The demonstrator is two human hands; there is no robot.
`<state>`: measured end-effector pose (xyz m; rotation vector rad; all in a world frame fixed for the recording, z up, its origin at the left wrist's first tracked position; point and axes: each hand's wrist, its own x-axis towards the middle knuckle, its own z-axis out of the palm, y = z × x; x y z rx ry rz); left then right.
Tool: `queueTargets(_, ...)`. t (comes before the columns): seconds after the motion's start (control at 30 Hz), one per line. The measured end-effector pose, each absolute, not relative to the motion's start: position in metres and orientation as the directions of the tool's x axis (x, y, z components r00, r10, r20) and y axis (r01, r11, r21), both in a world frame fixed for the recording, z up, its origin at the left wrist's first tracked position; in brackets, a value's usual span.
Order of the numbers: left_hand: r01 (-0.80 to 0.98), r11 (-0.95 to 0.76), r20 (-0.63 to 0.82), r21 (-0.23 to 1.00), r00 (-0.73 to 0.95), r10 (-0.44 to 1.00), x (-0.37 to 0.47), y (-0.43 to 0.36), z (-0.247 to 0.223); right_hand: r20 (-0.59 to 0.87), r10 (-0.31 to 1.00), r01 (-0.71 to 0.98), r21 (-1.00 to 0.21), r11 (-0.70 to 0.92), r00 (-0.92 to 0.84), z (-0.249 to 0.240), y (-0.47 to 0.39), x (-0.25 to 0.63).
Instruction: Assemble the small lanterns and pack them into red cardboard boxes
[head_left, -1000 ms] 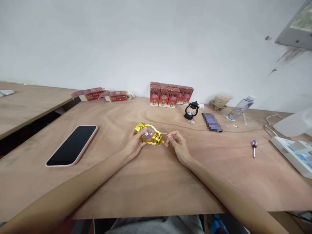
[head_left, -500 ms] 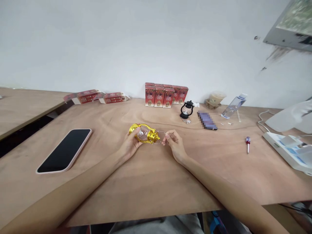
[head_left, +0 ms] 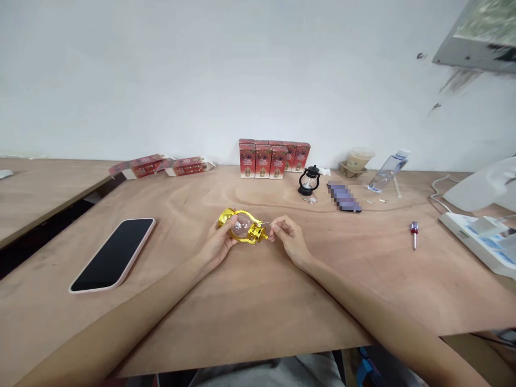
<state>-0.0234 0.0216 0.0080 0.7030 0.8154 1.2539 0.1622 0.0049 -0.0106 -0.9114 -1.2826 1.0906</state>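
Note:
A small gold lantern [head_left: 242, 226] with a clear globe lies on its side in my left hand [head_left: 220, 241], its top pointing right. The fingers and thumb wrap round its gold base. At the lantern's top end, my right hand [head_left: 288, 237] pinches a thin wire handle [head_left: 265, 223]; one end of the wire reaches the lantern's shoulder. The rest of the wire is too fine or hidden to make out. Beyond my hands stands a black lantern [head_left: 309, 181] of the same shape, upright on the table.
Several red boxes [head_left: 263, 162] stand by the wall, with opened red cartons [head_left: 188, 166] to their left. A large phone [head_left: 113, 255] lies at left, a purple phone [head_left: 344, 196] behind. Rightward are a screwdriver [head_left: 414, 235], a bottle [head_left: 387, 172], a drink cup [head_left: 358, 160] and a power strip [head_left: 479, 242].
The gold lantern has turned slightly in my left hand, its top now tilting lower. My right hand has brought the wire closer to the lantern's top. The camera view has shifted a little.

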Motion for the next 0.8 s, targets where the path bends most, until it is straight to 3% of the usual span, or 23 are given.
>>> queueTargets(0.47,-0.564,0.122,-0.067,0.817,0.116,0.991,-0.025,0.017,0.01,0.189,0.982,-0.161,-0.97,0.183,-0.019,-0.01,0.011,0.162)
queueTargets(0.6,-0.474,0.0,0.031,0.88,0.058,0.998,-0.03,0.016,0.015,0.156,0.986,-0.168,-0.975,0.145,-0.055,-0.011,0.016,0.16)
queueTargets(0.8,-0.342,-0.147,0.154,0.928,-0.007,0.988,-0.039,0.013,0.026,0.232,0.972,-0.16,-0.962,0.222,-0.046,-0.016,0.031,0.146)
